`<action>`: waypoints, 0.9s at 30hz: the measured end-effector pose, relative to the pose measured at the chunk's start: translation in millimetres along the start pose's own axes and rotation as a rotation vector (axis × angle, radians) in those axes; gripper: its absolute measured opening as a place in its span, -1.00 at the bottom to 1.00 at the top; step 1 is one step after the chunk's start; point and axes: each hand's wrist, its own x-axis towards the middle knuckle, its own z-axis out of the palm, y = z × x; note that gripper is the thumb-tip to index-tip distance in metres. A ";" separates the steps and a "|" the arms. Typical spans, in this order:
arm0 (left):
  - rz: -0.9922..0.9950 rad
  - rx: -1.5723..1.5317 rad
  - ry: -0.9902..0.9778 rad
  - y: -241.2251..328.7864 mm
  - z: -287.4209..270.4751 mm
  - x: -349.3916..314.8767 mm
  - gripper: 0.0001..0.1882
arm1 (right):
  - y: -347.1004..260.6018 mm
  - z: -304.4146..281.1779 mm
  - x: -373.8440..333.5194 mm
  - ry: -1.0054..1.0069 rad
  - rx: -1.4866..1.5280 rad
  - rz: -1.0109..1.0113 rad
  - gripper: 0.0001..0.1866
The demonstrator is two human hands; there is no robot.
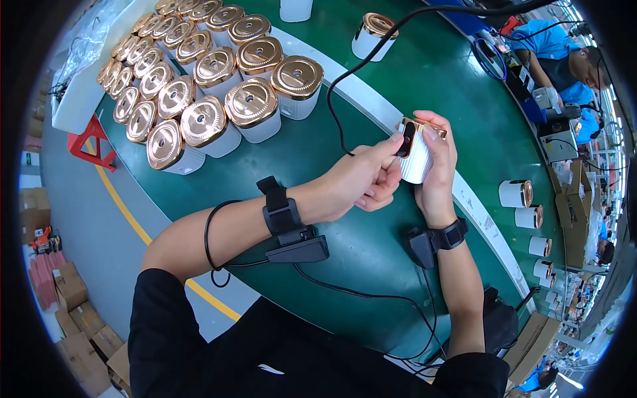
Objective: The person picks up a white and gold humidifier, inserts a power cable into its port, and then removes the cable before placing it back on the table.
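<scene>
Beside the green table (352,252) we see a red stool (96,147), a yellow floor line (130,211) and, lower left, cardboard boxes (81,361).

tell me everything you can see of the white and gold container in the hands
The container has a white, finely ribbed body, perhaps plastic, and a shiny, metallic-looking gold end bearing a dark, gold-edged panel. It is held over the green table, gold end away from the person, white body nearer. The right hand grips its right side; the left hand's thumb is at the panel. Fingers hide parts of it, so whether its lid is fully shut is unclear.
</scene>
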 end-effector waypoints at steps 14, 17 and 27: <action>0.144 -0.042 0.085 -2.8 -4.4 -0.5 -0.60 | 1.1 -0.7 -1.7 0.025 -0.146 0.026 -0.64; 0.121 -0.043 0.073 -3.4 -3.8 -0.9 -0.60 | 0.6 -0.2 -5.0 0.047 -0.185 0.001 -0.67; 0.003 -0.021 0.120 2.6 3.0 -2.1 -0.58 | -0.4 -5.3 -4.4 0.048 -0.231 -0.058 -0.66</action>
